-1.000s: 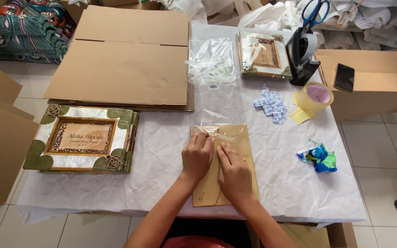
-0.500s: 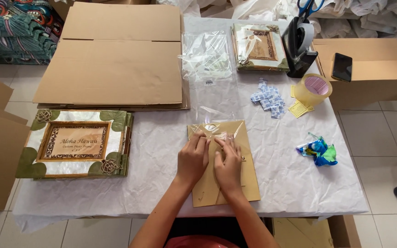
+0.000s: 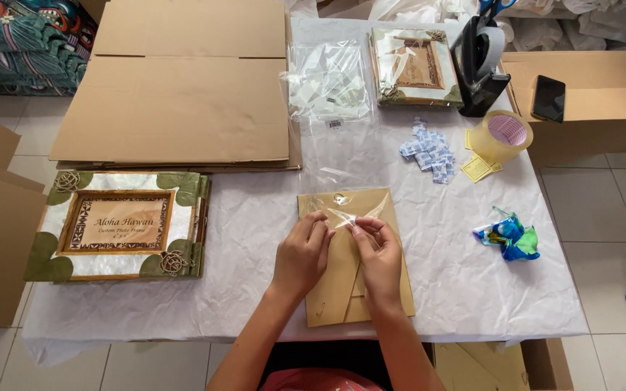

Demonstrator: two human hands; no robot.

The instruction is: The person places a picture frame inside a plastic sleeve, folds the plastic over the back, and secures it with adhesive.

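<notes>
A tan frame back (image 3: 353, 297) lies face down in a clear plastic bag at the table's near edge. My left hand (image 3: 302, 253) and my right hand (image 3: 380, 253) rest on it, and the fingertips of both pinch the bag's clear flap (image 3: 342, 215) near the frame's top. To the left sits a stack of decorated photo frames (image 3: 121, 224) with green leaf corners.
Flattened cardboard (image 3: 182, 87) covers the far left of the white table (image 3: 465, 289). Clear bags (image 3: 331, 80), another bagged frame (image 3: 414, 65), a tape dispenser (image 3: 480, 65), a tape roll (image 3: 505, 134), small white-and-blue packets (image 3: 427, 150) and a blue-green wrapper (image 3: 508, 237) lie beyond. A phone (image 3: 548, 98) rests on a box.
Both hands have shifted slightly up the frame back, and the fingertips now pinch the clear flap near its top. The camera view has tilted a little.
</notes>
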